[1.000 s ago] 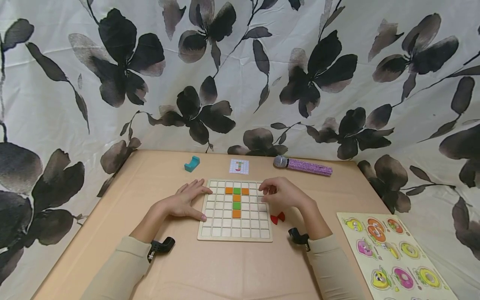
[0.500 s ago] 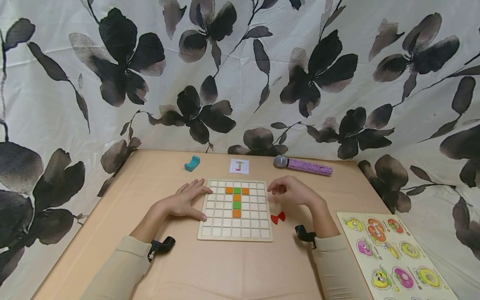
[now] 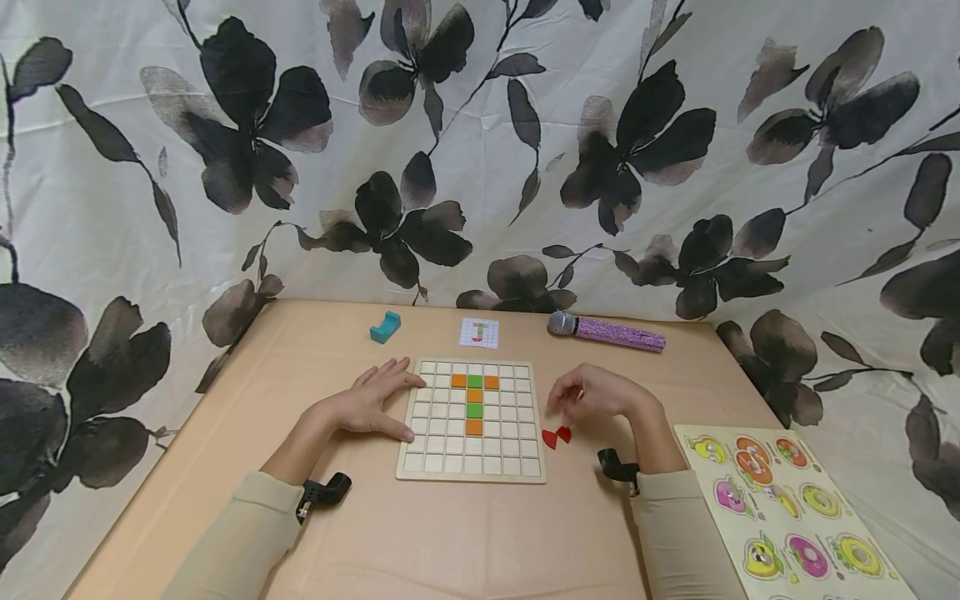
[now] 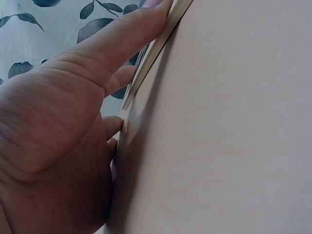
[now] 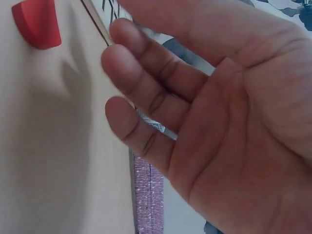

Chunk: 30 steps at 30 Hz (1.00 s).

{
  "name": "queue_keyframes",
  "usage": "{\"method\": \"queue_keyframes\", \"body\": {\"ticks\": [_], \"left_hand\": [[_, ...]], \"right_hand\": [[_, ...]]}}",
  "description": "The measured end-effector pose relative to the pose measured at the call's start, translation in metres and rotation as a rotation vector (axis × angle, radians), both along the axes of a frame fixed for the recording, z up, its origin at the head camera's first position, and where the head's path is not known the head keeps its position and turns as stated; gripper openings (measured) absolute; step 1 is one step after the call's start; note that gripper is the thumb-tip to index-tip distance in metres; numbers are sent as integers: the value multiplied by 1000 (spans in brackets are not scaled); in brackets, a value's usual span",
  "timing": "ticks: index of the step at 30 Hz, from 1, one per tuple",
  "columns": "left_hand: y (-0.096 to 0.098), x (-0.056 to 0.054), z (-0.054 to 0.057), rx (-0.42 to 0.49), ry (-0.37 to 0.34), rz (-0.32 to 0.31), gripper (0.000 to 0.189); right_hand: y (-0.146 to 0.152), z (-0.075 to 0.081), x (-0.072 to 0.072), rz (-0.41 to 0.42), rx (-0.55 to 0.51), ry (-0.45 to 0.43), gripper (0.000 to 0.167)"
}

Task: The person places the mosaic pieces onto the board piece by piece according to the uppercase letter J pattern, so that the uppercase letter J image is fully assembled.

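A pale grid board [image 3: 420, 463] lies flat on the table, with orange and green squares [image 3: 474, 396] set in a T shape in its cells. My left hand [image 3: 367, 406] rests along the board's left edge, fingers extended and thumb on the rim; the left wrist view shows the thumb against the wooden edge [image 4: 151, 53]. Just right of the board, my right hand [image 3: 600, 393] hovers with loosely bent fingers, and nothing shows in its grasp. Two red wedge-shaped pieces [image 3: 550, 439] lie below its fingertips. One red piece [image 5: 39, 24] appears in the right wrist view, apart from the fingers.
Behind the board lie a small printed pattern card [image 3: 478, 332], a teal curved block [image 3: 385, 327] and a purple glittery microphone [image 3: 618, 332]. A sheet of cartoon fruit pictures [image 3: 776, 533] covers the table's right side. A flowered cloth [image 3: 517, 275] hangs behind.
My right hand has moved right, off the board's right edge, then lower towards the red pieces. The left hand and the coloured squares have stayed in place.
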State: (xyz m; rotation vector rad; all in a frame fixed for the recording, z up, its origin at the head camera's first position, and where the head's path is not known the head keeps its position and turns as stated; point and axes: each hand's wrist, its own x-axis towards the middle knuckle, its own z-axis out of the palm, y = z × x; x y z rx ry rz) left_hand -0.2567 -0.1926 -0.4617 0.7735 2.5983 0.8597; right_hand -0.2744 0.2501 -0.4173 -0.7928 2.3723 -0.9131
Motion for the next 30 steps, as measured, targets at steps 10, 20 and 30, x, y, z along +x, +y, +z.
{"method": "queue_keyframes", "body": {"ticks": [10,20,30], "left_hand": [[-1,-1,-1,-17,14,-2,88],[0,1,0,-11,-7,9,87],[-1,0,-1,4,2,-3,86]], "right_hand": [[2,-5,1,-3,3,-180,22],[1,-13,1,21,58,-187,24],[-4,-14,1,3,57,-194,23]]}}
